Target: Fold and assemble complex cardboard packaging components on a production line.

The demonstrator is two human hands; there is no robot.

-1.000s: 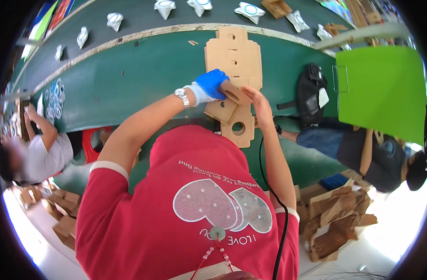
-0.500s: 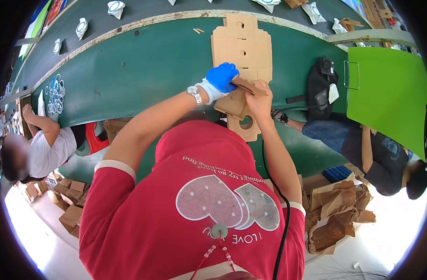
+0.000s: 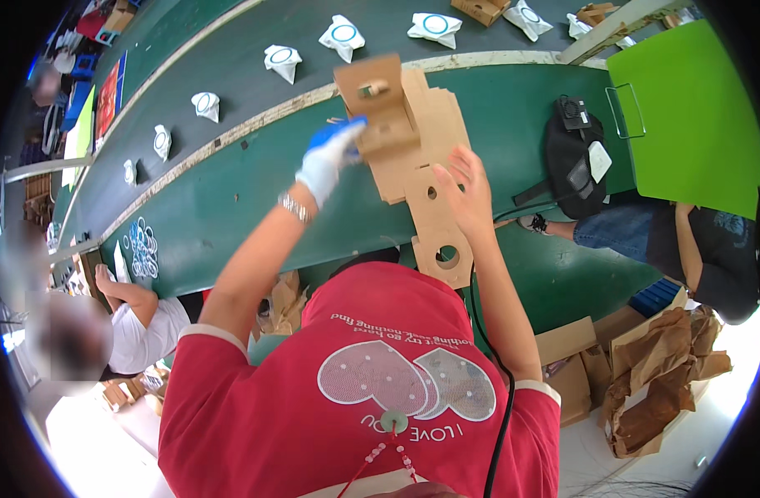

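A partly folded brown cardboard box [image 3: 390, 139] stands with its flap raised at the far side of the green table, slightly blurred. At its left side is my left hand [image 3: 326, 159], in a white glove with blue fingers. Motion smears those fingers, so whether they grip the box cannot be made out. My right hand [image 3: 470, 192], bare, has its fingers apart and holds nothing. It hovers over the right edge of the flat cut cardboard blanks [image 3: 436, 124], which lie stacked partly under the box. The lowest blank [image 3: 428, 246] has a large round hole and reaches the near table edge.
Beyond the table, a dark conveyor belt [image 3: 239, 76] carries several white bags with blue rings. Blue and white rings [image 3: 144, 249] lie at the left, near a seated person. A black bag [image 3: 572, 162] and a green panel [image 3: 687, 124] are at the right, beside another person.
The cardboard between my hands is now a box with a raised flap, farther away. My left hand has moved left and off my right hand, which has opened. The whole view has shifted.
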